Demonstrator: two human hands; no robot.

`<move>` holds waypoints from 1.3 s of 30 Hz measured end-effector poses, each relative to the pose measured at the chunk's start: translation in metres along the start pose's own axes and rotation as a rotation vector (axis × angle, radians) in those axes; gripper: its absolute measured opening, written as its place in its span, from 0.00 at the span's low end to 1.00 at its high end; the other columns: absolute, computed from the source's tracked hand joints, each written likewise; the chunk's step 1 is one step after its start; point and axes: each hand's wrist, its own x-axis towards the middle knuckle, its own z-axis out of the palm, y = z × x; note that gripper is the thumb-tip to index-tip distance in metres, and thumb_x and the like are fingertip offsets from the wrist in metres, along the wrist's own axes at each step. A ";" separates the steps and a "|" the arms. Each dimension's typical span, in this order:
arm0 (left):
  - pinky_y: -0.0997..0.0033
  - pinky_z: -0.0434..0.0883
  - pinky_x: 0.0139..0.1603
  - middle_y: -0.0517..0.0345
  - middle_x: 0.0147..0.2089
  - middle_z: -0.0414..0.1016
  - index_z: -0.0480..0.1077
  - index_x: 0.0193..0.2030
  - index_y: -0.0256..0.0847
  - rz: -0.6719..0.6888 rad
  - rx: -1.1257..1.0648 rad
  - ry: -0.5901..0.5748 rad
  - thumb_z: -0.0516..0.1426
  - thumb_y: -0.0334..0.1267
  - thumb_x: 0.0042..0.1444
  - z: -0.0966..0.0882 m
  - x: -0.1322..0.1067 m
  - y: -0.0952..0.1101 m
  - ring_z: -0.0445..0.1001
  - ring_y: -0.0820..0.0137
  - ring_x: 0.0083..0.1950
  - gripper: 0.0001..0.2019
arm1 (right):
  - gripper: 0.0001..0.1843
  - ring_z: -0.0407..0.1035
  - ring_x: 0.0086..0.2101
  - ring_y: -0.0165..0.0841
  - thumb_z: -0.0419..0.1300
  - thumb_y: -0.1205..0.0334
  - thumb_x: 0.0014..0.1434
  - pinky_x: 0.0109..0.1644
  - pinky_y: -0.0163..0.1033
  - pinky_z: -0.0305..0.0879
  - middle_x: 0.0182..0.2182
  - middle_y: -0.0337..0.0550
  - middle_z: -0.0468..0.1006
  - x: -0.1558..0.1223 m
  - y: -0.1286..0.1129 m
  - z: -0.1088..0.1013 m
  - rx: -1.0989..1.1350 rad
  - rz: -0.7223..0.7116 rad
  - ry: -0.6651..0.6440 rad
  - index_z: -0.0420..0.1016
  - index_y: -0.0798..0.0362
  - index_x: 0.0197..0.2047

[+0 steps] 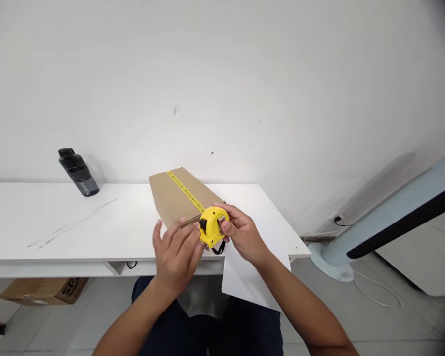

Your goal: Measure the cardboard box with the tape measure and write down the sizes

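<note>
A brown cardboard box (174, 198) lies flat on the white table (59, 222). A yellow tape blade (185, 190) is stretched along its top from the far edge to the near one. My right hand (243, 232) grips the yellow tape measure case (212, 226) at the box's near end, thumb on its side. My left hand (176, 254) sits just left of the case, fingers spread and resting at the near edge of the box.
A dark water bottle (77, 173) stands at the back left of the table against the white wall. A white sheet of paper (252, 277) hangs over the table's front edge. A cardboard box (44, 289) lies on the floor below. A pale blue stand (385, 217) leans at right.
</note>
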 end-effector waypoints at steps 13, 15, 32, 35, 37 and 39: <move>0.57 0.67 0.63 0.55 0.43 0.85 0.71 0.51 0.43 0.213 0.006 0.014 0.64 0.26 0.57 -0.020 0.001 -0.026 0.82 0.71 0.37 0.17 | 0.31 0.72 0.32 0.34 0.71 0.42 0.53 0.33 0.40 0.72 0.41 0.44 0.79 -0.002 0.016 0.013 -0.012 -0.002 0.100 0.77 0.45 0.57; 0.56 0.67 0.64 0.55 0.42 0.84 0.70 0.52 0.43 0.131 0.050 0.038 0.63 0.25 0.58 -0.019 0.001 -0.040 0.82 0.70 0.40 0.17 | 0.31 0.72 0.39 0.37 0.71 0.42 0.54 0.38 0.41 0.72 0.46 0.45 0.78 0.009 0.016 0.001 -0.035 -0.059 0.193 0.76 0.44 0.58; 0.51 0.72 0.62 0.50 0.57 0.80 0.69 0.54 0.45 0.014 -0.081 -0.226 0.63 0.41 0.61 0.015 -0.002 -0.070 0.74 0.57 0.64 0.16 | 0.29 0.65 0.33 0.32 0.64 0.44 0.52 0.29 0.35 0.57 0.35 0.40 0.73 0.093 0.054 -0.069 0.087 -0.066 0.304 0.73 0.48 0.55; 0.51 0.73 0.61 0.52 0.53 0.82 0.69 0.51 0.45 -0.080 -0.076 -0.145 0.62 0.38 0.63 0.024 -0.005 -0.063 0.76 0.58 0.61 0.11 | 0.27 0.65 0.32 0.32 0.62 0.44 0.53 0.29 0.36 0.57 0.37 0.41 0.73 0.092 0.052 -0.069 0.072 -0.076 0.319 0.73 0.47 0.54; 0.52 0.73 0.61 0.53 0.53 0.82 0.70 0.50 0.45 -0.105 -0.086 -0.124 0.61 0.36 0.63 0.027 -0.007 -0.061 0.76 0.59 0.61 0.09 | 0.26 0.64 0.32 0.32 0.61 0.45 0.53 0.29 0.36 0.57 0.37 0.40 0.74 0.091 0.051 -0.070 0.067 -0.082 0.326 0.74 0.46 0.53; 0.52 0.72 0.62 0.53 0.53 0.82 0.70 0.49 0.45 -0.104 -0.095 -0.124 0.61 0.35 0.63 0.028 -0.009 -0.061 0.76 0.60 0.62 0.09 | 0.24 0.63 0.31 0.31 0.61 0.47 0.53 0.29 0.36 0.56 0.37 0.40 0.73 0.090 0.050 -0.071 0.061 -0.087 0.332 0.74 0.46 0.52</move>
